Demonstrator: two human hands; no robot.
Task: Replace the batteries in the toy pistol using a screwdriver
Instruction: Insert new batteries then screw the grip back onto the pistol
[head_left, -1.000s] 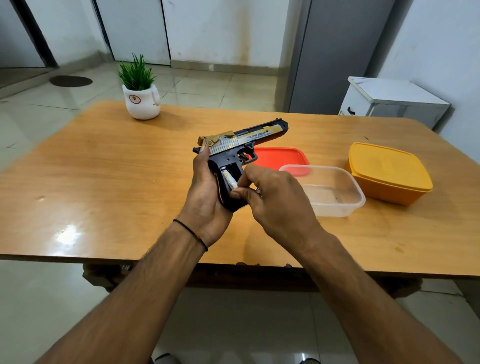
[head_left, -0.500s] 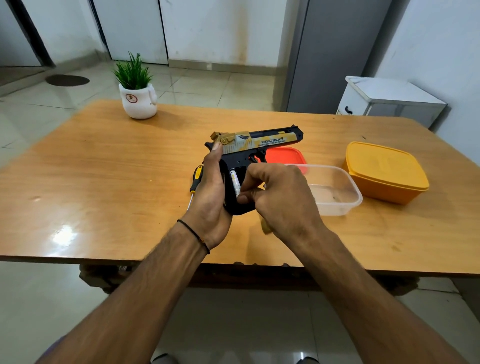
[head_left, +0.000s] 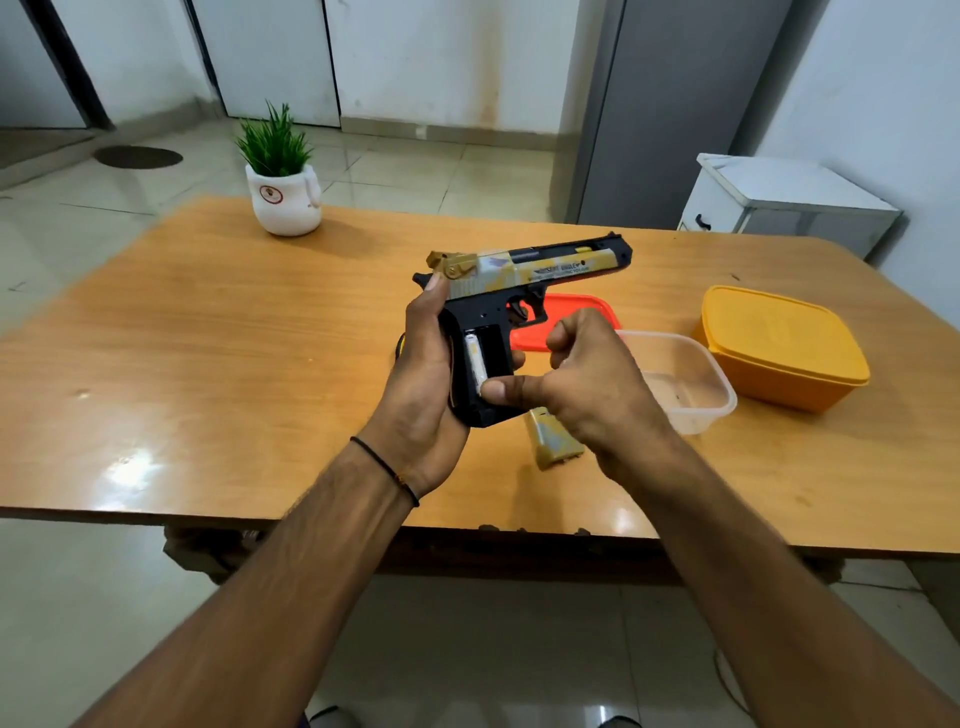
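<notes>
One head view to go on. My left hand (head_left: 421, 384) is wrapped round the grip of the toy pistol (head_left: 524, 270), holding it above the table (head_left: 208, 364) with the barrel pointing right. The grip compartment is open and one white battery (head_left: 475, 358) sits in it. My right hand (head_left: 597, 384) has its fingers curled in, with the thumb stretched out and pressing the battery's lower end. Under that hand a gold cover (head_left: 553, 444) lies on the wood. Behind are a red lid (head_left: 576, 306), a clear tub (head_left: 696, 384) and an orange box (head_left: 779, 348). A potted plant (head_left: 283, 197) stands far left.
</notes>
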